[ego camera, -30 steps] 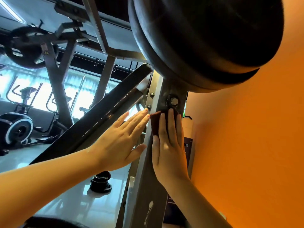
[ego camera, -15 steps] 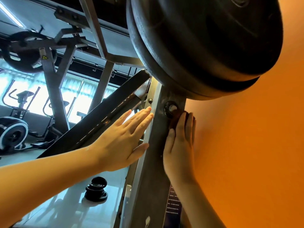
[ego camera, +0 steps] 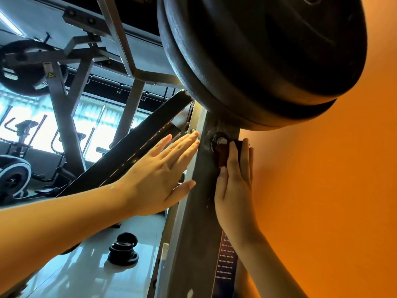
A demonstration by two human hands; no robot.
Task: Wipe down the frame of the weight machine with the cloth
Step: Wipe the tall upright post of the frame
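The left hand (ego camera: 159,175) lies flat, fingers straight, on the side of the frame (ego camera: 193,233). The right hand (ego camera: 235,183) presses the dark red cloth (ego camera: 222,155) flat on the frame, just under a bolt (ego camera: 220,140). The cloth could snag there and slip out (no fingers curl round it). Knuckles might bump the big weight plates (ego camera: 268,57) above.

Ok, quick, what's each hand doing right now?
Left hand: open, flat on the frame.
Right hand: open, straight fingers pressing the cloth on the frame.
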